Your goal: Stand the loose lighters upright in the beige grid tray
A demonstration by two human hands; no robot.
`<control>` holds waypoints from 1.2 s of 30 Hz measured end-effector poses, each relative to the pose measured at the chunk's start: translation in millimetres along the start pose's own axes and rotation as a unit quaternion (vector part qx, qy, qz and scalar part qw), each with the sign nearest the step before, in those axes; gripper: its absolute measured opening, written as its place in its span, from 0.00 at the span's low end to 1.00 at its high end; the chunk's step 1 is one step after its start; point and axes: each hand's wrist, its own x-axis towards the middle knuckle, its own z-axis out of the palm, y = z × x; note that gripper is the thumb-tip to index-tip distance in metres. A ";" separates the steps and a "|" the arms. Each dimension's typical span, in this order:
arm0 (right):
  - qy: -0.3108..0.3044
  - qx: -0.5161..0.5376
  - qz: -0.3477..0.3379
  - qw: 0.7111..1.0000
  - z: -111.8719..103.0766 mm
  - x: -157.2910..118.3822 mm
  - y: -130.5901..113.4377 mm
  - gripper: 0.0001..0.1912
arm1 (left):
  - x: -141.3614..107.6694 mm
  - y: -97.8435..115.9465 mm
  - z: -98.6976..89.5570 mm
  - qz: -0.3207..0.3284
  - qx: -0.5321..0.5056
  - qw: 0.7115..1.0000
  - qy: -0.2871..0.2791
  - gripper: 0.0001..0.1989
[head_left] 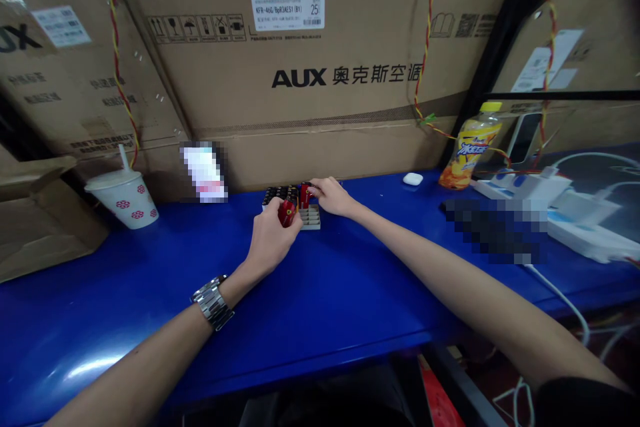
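My left hand (270, 233), with a metal watch at the wrist, is closed around a small red object (287, 213) in front of a compartment tray. My right hand (333, 197) pinches another red piece (305, 195) over the tray's back right part. The pale divided tray (311, 219) shows unfilled cells at its right front. Several dark, round-topped items (274, 195) stand in rows at its left and back. My fingers hide parts of both red pieces.
On the blue table (350, 293) are a paper cup with straw (125, 200) at left, a lit phone (204, 172), a white case (413, 179), a drink bottle (470, 150), a blurred dark object (493, 230) and power strips (590, 233). Large cardboard boxes (350, 120) stand behind.
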 end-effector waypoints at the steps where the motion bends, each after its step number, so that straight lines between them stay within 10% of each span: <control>1: 0.000 -0.015 0.001 1.000 0.4 -0.4 -0.1 0.08 | -0.1 0.0 0.0 0.004 0.002 1.000 0.002 0.08; 17: 0.118 0.020 -0.073 0.990 -22.5 -33.0 -54.1 0.19 | -3.1 3.0 -0.1 -0.013 -0.025 0.999 -0.026 0.03; 23: -0.002 0.097 -0.097 0.991 -21.3 -41.9 -77.2 0.18 | -3.6 3.4 -0.7 0.015 -0.013 1.000 -0.023 0.06; 30: 0.097 0.201 -0.047 0.974 -24.1 -30.7 -46.0 0.22 | -4.8 4.0 0.9 0.018 -0.118 0.992 0.031 0.17; 36: 0.103 0.060 -0.013 0.993 -19.3 -26.3 -11.1 0.20 | -2.7 -1.0 2.3 0.018 -0.132 0.990 0.039 0.15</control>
